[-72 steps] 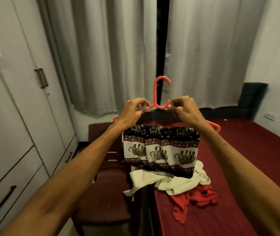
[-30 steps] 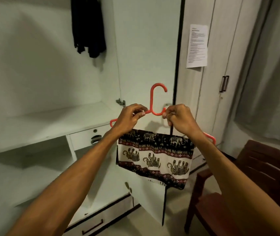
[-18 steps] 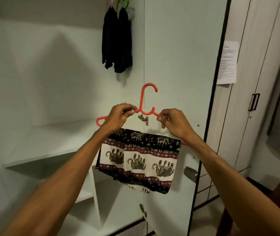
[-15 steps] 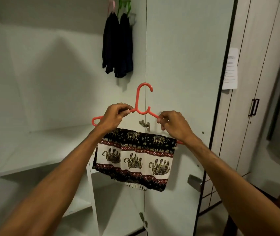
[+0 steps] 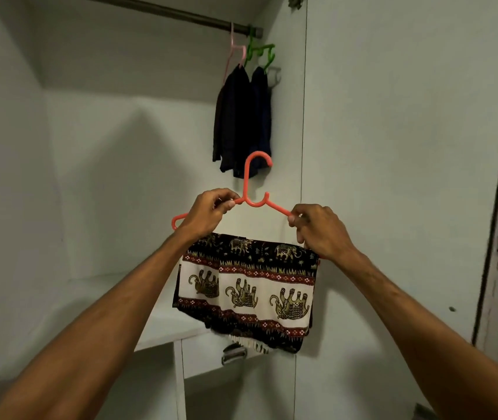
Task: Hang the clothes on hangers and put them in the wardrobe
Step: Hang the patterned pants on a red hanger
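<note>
Facing into an open white wardrobe (image 5: pixel 105 147). Holding a coral-red plastic hanger (image 5: pixel 246 183) upright in mid-air, hook up, well below the dark metal rail (image 5: pixel 163 9) and not on it. Pinching its left shoulder just beside the neck with the left hand (image 5: pixel 208 212). Gripping its right shoulder further down with the curled fingers of the right hand (image 5: pixel 320 230). Draped over the lower bar, a folded black-and-cream elephant-print cloth (image 5: pixel 247 286), hanging in front of the white shelf (image 5: pixel 90 298). Up at the rail's right end, two dark garments (image 5: pixel 241 122) on a pale pink hanger (image 5: pixel 235 53) and a green hanger (image 5: pixel 260 53), close beside the white door panel (image 5: pixel 393 147).
</note>
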